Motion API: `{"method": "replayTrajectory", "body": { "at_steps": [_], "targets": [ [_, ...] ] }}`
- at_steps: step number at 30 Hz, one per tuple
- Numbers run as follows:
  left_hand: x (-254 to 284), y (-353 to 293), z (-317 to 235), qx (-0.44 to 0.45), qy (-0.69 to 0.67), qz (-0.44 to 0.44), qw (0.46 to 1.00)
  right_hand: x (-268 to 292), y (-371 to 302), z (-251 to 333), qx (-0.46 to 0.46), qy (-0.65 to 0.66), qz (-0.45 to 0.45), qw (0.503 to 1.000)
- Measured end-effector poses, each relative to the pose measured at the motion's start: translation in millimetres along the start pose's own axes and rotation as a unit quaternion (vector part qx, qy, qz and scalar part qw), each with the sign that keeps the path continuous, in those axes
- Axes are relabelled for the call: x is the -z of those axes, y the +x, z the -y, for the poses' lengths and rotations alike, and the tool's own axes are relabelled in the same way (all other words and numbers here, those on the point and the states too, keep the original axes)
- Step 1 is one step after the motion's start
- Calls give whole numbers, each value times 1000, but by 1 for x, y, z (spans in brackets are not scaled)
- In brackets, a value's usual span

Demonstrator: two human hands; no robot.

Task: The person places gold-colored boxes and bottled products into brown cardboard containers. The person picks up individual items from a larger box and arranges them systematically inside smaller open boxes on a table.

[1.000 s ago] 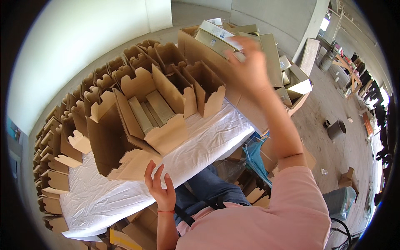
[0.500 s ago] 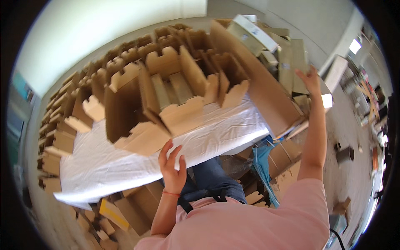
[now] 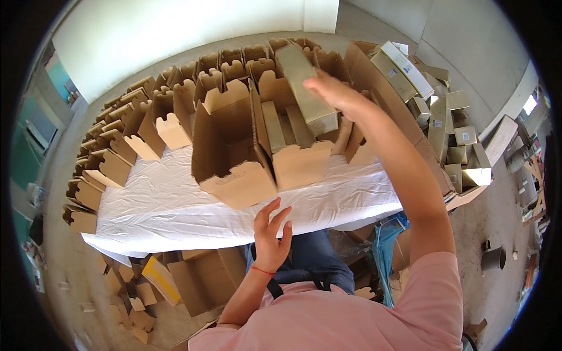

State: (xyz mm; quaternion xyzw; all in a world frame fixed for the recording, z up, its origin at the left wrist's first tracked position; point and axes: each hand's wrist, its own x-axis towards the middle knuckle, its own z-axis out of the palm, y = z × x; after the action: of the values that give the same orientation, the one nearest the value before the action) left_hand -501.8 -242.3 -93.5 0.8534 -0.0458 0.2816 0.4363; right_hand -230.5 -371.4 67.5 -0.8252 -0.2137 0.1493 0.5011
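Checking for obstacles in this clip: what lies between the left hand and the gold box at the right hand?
The head view shows white cloth, then a carton's notched front wall, between the left hand and the gold box.

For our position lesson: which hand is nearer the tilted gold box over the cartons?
Right. The right hand holds the gold box; the left hand is apart, near the white cloth.
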Motion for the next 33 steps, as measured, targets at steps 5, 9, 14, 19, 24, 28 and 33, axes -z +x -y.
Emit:
{"method": "replayTrajectory", "body": {
  "at_steps": [5, 9, 14, 19, 24, 28, 33],
  "targets": [
    [4, -4, 9, 12, -18, 0, 1000, -56, 15, 2, -130, -387, -9, 913],
    [5, -3, 9, 2, -32, 14, 999, -90, 15, -5, -131, -578, -44, 804],
    [10, -5, 8, -5, -16, 22, 1000, -109, 23, 12, -240, -629, 31, 739],
    [7, -5, 9, -14, -23, 26, 999, -100, 40, -12, -140, -545, 34, 826],
    [8, 0, 8, 4, -62, 19, 998, -78, 35, -23, -25, -601, 149, 785],
    [22, 21, -1, -13, -30, -3, 999, -39, 6, -8, 128, -387, -76, 910],
    [28, 51, -11, -47, -78, -47, 995, -31, -86, -43, 206, 10, -384, 900]
  ]
}}
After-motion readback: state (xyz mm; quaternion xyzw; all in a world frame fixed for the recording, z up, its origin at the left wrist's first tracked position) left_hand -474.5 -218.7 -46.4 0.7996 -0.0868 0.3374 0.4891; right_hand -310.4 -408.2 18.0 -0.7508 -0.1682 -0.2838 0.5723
